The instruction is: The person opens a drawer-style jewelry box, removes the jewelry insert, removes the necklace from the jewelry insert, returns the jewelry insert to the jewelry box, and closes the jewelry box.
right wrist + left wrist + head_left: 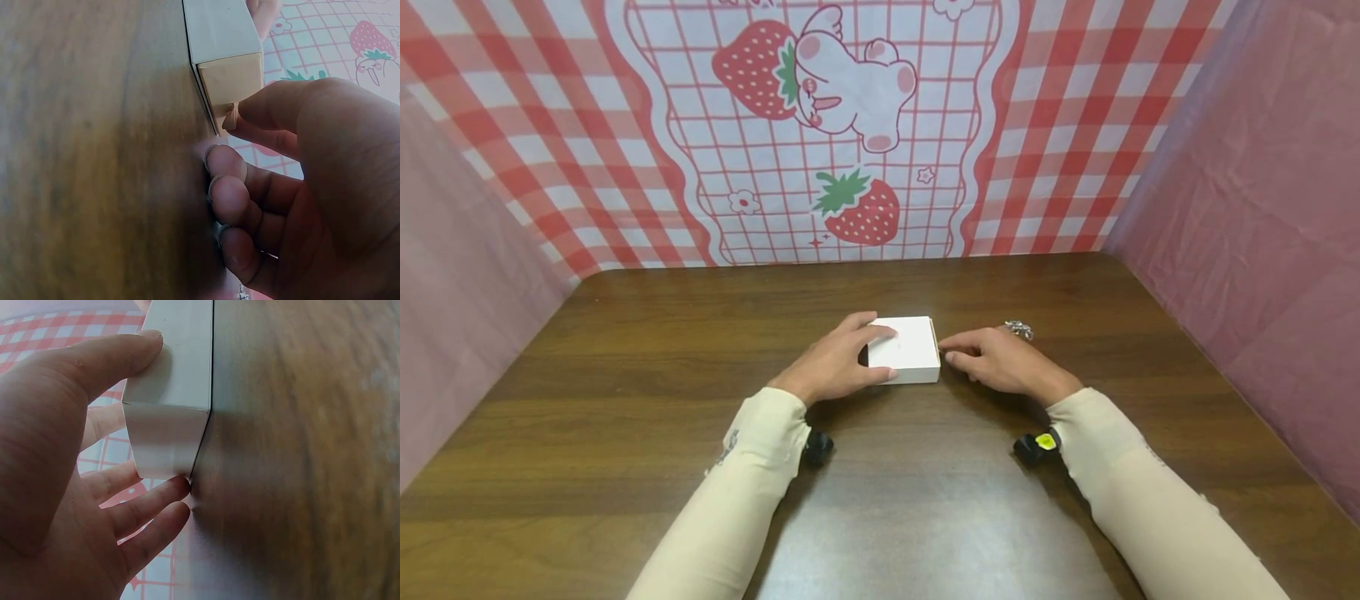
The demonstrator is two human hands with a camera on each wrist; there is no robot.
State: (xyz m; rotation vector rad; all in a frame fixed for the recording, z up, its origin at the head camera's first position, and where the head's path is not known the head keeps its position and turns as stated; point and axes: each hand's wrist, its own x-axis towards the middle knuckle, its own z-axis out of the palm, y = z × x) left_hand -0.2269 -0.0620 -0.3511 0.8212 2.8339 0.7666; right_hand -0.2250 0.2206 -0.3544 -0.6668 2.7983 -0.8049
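Observation:
A small white box (pixel 912 343) lies on the table in the head view. My left hand (pixel 835 360) holds it from the left, thumb along the near side and fingers reaching over the top and round the far left part. At the box's right end, the right wrist view shows the tan end of an inner drawer (pixel 231 78) with a little tan pull tab (pixel 230 117). My right hand (pixel 1003 360) pinches this tab between thumb and index finger, its other fingers curled low beside the table. The drawer's end sits about level with the sleeve's edge.
A small silver, chain-like object (pixel 1018 330) lies just behind my right hand. The brown wooden table (pixel 625 400) meets a red-and-white checked cloth (pixel 1067 142) with strawberries at the back. Pink cloth walls (pixel 1262 208) stand on both sides.

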